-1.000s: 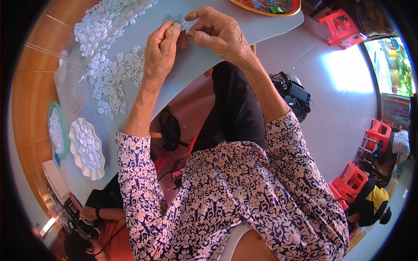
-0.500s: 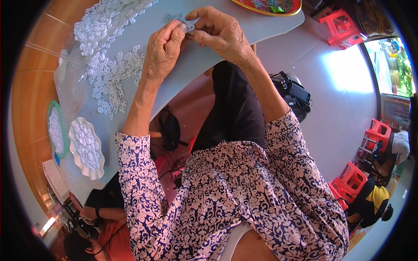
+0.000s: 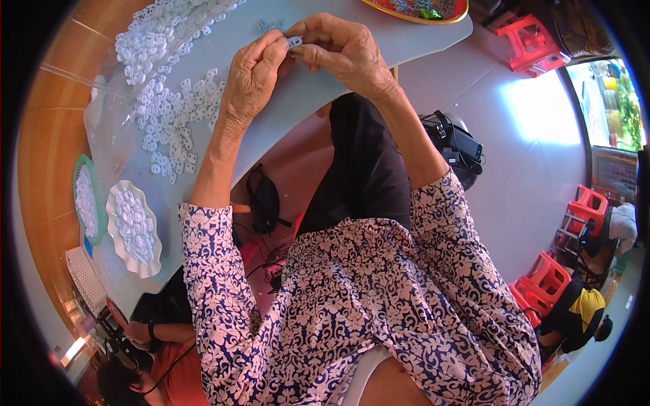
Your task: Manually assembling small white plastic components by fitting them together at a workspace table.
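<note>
Both my hands meet above the table's far part. A small white plastic piece with holes (image 3: 294, 42) is pinched between them. My left hand (image 3: 252, 78) is closed, its thumb and forefinger on the piece's left side. From the right, my right hand (image 3: 344, 54) grips the same piece between thumb and bent forefinger. Just beyond my left fingertips lies a little heap of small metal parts (image 3: 271, 26). Left of my left hand are loose white plastic pieces (image 3: 177, 111), spread over the table, with a larger pile (image 3: 145, 57) farther away.
White pieces fill a scalloped white dish (image 3: 157, 260) and a green basket (image 3: 101, 230) at the left. A red-rimmed tray (image 3: 413, 19) of metal parts sits at the far edge. A person in red (image 3: 177, 362) is at lower left. Red stools (image 3: 531, 47) stand right.
My right forefinger has come down toward the left fingertips, closing on the white piece. The piece has turned slightly and shows more. Both hands stay in nearly the same place.
</note>
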`<state>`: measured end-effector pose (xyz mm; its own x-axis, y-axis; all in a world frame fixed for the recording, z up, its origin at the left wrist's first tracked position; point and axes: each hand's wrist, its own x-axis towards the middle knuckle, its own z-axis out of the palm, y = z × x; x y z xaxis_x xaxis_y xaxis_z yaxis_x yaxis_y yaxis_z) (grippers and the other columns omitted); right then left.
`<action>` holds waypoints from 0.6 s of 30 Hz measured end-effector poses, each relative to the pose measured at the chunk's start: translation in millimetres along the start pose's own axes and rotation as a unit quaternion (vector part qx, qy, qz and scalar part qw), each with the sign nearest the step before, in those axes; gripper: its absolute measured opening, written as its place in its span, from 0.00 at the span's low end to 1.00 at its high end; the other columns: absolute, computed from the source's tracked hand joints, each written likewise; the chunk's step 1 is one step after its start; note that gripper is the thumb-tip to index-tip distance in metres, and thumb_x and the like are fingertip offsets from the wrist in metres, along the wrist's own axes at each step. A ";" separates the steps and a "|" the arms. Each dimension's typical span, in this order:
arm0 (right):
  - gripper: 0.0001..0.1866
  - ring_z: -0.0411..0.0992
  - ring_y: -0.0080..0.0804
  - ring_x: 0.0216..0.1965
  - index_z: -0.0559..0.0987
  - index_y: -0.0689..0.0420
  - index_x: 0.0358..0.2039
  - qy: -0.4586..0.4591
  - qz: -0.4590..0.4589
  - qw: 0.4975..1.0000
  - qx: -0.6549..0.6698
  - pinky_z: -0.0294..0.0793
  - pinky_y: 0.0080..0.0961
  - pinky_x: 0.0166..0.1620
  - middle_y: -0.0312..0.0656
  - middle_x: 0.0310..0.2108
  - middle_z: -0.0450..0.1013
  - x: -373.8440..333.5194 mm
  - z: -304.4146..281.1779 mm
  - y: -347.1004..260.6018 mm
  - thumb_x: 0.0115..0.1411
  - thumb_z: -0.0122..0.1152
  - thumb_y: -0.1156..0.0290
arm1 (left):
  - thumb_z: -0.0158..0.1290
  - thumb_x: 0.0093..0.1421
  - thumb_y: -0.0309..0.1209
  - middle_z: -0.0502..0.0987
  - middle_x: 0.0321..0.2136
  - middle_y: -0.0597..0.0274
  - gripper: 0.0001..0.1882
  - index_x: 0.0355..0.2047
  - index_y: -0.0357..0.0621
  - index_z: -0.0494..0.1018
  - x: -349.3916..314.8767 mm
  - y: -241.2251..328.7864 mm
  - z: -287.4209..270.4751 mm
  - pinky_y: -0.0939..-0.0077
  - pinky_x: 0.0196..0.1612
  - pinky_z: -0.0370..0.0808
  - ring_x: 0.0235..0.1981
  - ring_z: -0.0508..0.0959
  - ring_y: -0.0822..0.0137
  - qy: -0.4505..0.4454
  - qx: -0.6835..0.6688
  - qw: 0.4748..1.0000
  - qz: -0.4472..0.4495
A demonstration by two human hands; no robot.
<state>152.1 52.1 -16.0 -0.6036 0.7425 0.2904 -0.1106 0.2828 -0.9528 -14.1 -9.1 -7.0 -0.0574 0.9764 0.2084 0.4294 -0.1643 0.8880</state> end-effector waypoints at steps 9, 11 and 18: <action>0.18 0.73 0.19 0.33 0.73 0.62 0.46 -0.017 -0.021 1.000 0.010 0.74 0.16 0.39 0.35 0.31 0.74 0.7 5.2 12.8 0.54 0.64 0.76 | 0.44 0.62 0.38 0.67 0.19 0.63 0.16 0.32 0.35 0.68 -1.3 -7.8 3.6 0.76 0.29 0.66 0.23 0.64 0.73 0.070 0.005 0.997 0.029; 0.17 0.73 0.18 0.32 0.74 0.62 0.43 0.006 -0.011 1.000 0.010 0.74 0.15 0.38 0.34 0.30 0.74 -0.2 7.7 13.3 0.53 0.65 0.76 | 0.44 0.62 0.38 0.66 0.18 0.63 0.15 0.32 0.34 0.68 -1.4 -11.1 2.7 0.76 0.28 0.66 0.22 0.64 0.73 0.040 0.026 0.997 0.057; 0.15 0.71 0.21 0.25 0.76 0.60 0.37 0.053 -0.048 0.991 -0.109 0.72 0.20 0.31 0.36 0.22 0.73 -4.4 10.8 5.3 0.48 0.67 0.76 | 0.41 0.62 0.38 0.63 0.18 0.61 0.15 0.31 0.36 0.67 -1.4 -2.2 0.5 0.75 0.27 0.65 0.21 0.62 0.72 -0.011 0.006 1.000 -0.014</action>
<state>145.6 43.8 -23.3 -0.5101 0.7627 0.3976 0.0164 0.4708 -0.8821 -14.5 -10.0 -9.4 -0.0507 0.9835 0.1739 0.4384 -0.1345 0.8886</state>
